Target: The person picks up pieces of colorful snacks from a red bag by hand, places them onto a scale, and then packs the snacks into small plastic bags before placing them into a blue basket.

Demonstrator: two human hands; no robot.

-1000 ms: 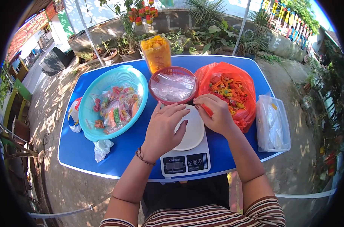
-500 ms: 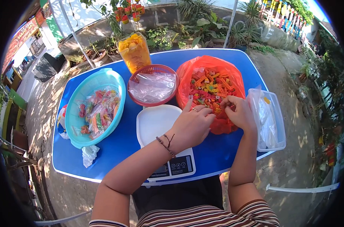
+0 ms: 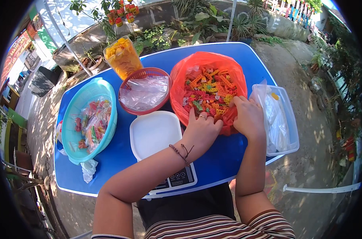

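Note:
A red plastic bag (image 3: 177, 85), its mouth wide, holds many small red, orange, yellow and green ladder- and wheel-shaped snack pieces (image 3: 210, 85). My left hand (image 3: 199, 133), with a ring and a braided bracelet, is closed at the bag's near edge; its fingertips are partly hidden among the plastic and snacks. At the bag's right edge, my right hand (image 3: 248, 117) has bent fingers closed on the plastic. Left of my left hand is a kitchen scale with a white platform (image 3: 156, 133), its buttons partly covered by my forearm.
A turquoise basket (image 3: 71, 131) with bagged snacks stands at the left on the blue table (image 3: 224, 167). Behind the scale are a red basket (image 3: 129, 107) of clear plastic bags and a tub (image 3: 123, 57) of yellow-orange pieces. A clear box (image 3: 286, 119) of plastic bags sits at the right.
The view has shifted, with the table's objects now further left in it. My left hand has lowered to the bag's near edge, uncovering more snacks. My right hand stays at the right edge.

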